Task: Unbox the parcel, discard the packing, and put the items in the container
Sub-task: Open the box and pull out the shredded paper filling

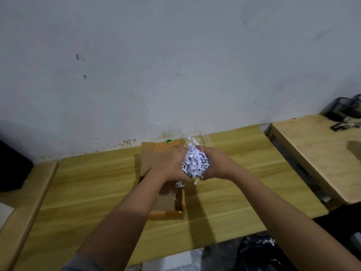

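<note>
White shredded paper [196, 162], flecked with dark print, sits bunched in a ball just right of the frame's centre, pressed between both hands. The left hand [170, 165] cups it from the left with fingers curled around the wad, and the right hand [214, 164] closes on it from the right, so the two hands are together and clamped on the packing. A few loose strips dangle below the ball.

Beneath the hands, in the lower centre, the open cardboard box [166, 200] rests on the wooden counter [93, 184]; its inside is partly hidden by the left forearm, and what it holds cannot be told. Behind the hands, toward the wall, a clear plastic container [197, 136] stands on the counter, just beside the box's far flap.

At the bottom right of the frame, below the counter's edge, a dark bag [259, 251] shows a few white shreds. A second, paler counter [312, 153] fills the right edge.
</note>
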### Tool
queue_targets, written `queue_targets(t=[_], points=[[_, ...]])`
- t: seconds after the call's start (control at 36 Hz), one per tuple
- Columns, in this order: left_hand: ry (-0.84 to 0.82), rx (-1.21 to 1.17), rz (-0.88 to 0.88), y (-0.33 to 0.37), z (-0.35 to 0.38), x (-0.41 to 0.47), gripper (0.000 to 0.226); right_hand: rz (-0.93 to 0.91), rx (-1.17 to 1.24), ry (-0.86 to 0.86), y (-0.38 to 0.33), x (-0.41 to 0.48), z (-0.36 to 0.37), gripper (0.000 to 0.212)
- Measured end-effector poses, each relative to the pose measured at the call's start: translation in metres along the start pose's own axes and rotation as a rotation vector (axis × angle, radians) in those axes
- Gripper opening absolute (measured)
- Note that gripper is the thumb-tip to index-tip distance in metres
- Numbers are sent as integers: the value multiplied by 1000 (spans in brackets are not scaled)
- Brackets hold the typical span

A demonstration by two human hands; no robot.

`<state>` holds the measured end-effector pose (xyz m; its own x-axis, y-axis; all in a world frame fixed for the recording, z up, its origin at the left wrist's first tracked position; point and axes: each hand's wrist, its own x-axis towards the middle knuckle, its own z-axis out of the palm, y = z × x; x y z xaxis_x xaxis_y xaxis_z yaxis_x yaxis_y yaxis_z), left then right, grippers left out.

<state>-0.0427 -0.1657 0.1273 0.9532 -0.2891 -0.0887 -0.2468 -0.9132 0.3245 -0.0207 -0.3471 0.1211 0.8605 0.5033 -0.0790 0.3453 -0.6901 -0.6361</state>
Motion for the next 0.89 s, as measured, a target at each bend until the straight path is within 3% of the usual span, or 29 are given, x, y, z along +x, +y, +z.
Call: queue_targets(t=[0.25,0.36,0.5,0.67,0.89], points=[[-143,-53,195,89,85,59,86,211,112,97,116,-77,-15,90],[-225,-77,222,109,133,69,91,281,186,94,156,-104,2,83],[-265,-107,229,112,168,78,92,372,188,78,198,-110,34,92],[-236,-139,179,96,185,87,92,387,206,84,211,-92,53,95],[-297,-15,141,85,186,95,108,378,134,107,204,-79,63,101]])
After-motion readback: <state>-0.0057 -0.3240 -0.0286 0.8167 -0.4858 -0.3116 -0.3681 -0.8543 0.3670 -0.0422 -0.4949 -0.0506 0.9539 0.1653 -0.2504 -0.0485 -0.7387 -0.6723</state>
